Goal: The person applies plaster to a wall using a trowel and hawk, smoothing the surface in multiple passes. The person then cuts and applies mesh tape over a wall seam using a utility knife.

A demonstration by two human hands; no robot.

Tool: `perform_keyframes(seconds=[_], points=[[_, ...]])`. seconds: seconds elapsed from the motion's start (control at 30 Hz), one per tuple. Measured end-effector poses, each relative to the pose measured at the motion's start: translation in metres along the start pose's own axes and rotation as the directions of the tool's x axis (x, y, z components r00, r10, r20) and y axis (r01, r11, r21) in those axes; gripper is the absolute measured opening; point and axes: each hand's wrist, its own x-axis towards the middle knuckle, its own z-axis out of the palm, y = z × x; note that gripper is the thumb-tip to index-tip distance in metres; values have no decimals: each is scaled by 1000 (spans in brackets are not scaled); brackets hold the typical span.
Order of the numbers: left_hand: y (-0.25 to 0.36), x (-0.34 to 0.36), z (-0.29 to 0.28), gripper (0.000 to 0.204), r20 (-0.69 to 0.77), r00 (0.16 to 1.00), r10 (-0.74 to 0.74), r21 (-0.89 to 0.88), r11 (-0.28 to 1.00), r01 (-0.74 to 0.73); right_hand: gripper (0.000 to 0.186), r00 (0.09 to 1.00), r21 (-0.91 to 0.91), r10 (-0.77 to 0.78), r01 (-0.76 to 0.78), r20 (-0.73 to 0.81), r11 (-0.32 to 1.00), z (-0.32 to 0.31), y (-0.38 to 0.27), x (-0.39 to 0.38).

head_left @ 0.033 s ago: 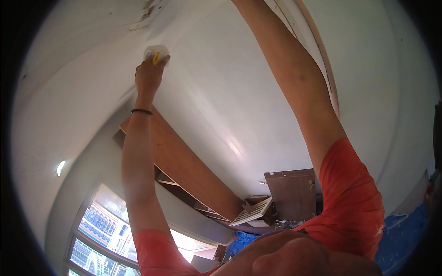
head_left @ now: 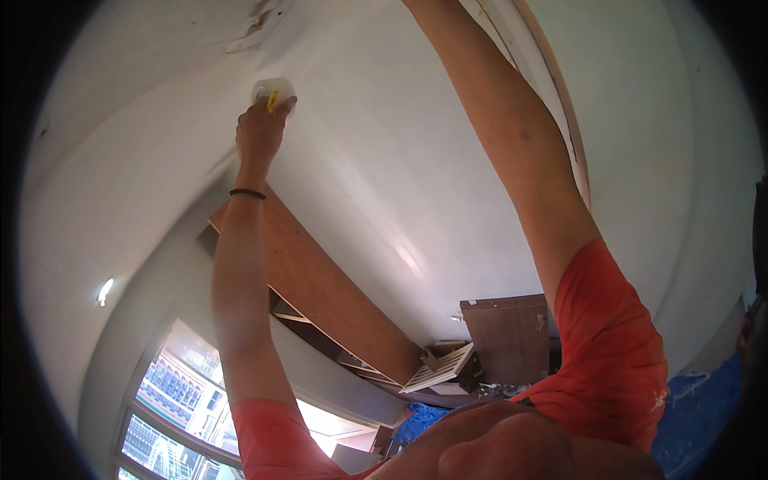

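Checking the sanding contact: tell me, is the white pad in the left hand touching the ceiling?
Touching. The head view shows the white pad pressed flat against the ceiling under the left hand.

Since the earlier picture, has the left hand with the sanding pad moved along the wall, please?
No. The left hand and its pad sit equally far below the cracked patch.

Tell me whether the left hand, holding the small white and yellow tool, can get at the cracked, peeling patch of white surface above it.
Probably yes: the left hand presses the small white and yellow tool against the white surface just below the cracked, peeling patch; nothing lies between them.
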Motion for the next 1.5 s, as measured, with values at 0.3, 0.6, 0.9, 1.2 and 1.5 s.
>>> perform_keyframes(seconds=[0.3, 0.6, 0.9, 1.2, 1.5], points=[[7, 20, 2, 70, -16, 1000, 25, 58, 998, -24, 12, 990, 76, -117, 123, -83, 989, 15, 17, 18], [7, 45, 8, 70, 11, 960, -281, -121, 952, 281, 17, 954, -34, -216, 214, -206, 976, 36, 1, -8], [22, 66, 13, 73, -183, 884, -431, -201, 896, 396, 38, 913, -221, -401, 407, 75, 886, 19, 18, -15], [17, 85, 17, 81, -217, 853, -474, -232, 874, 426, 75, 634, -566, -604, 752, 483, 337, 8, 24, -51], [43, 69, 1, 69, -145, 845, -514, -295, 838, 459, 85, 724, -706, -406, 671, 558, 227, 10, 14, -67]])
